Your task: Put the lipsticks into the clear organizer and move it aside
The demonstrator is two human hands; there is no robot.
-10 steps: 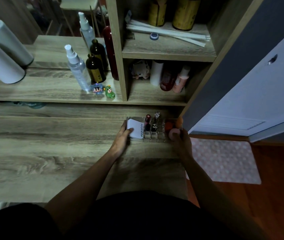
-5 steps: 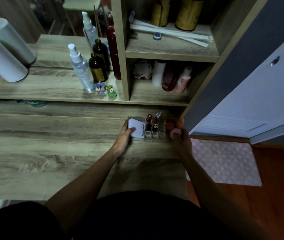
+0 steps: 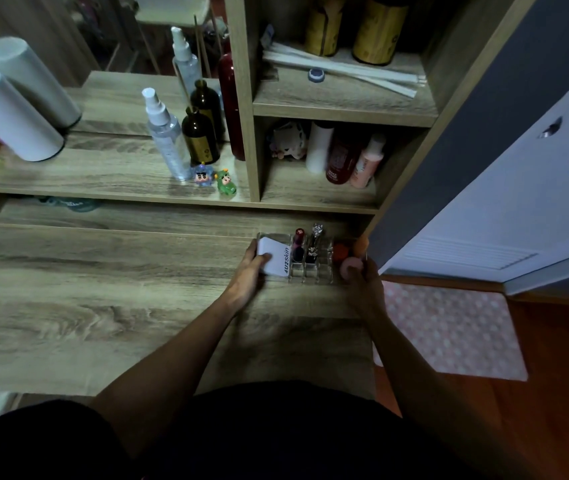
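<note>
The clear organizer [image 3: 323,268] stands at the far right of the wooden desk, close under the shelf. In its slots stand a dark red lipstick [image 3: 299,242] and a silver-capped lipstick [image 3: 315,242]. A white box [image 3: 276,259] marked "4U2skin" fills its left end; pink and orange sponges [image 3: 347,261] sit at its right end. My left hand [image 3: 248,277] grips the organizer's left end, thumb on the white box. My right hand [image 3: 362,284] holds the right end, fingers against the pink sponge.
Spray bottles, brown bottles [image 3: 200,135] and two small figurines [image 3: 215,180] stand on the shelf behind. White cylinders [image 3: 9,109] lie at the left. More bottles [image 3: 345,155] fill the cubby above the organizer. The desk's right edge drops to a pink mat [image 3: 449,327].
Both hands stay on the organizer's ends and it has barely shifted; the view has dropped slightly.
</note>
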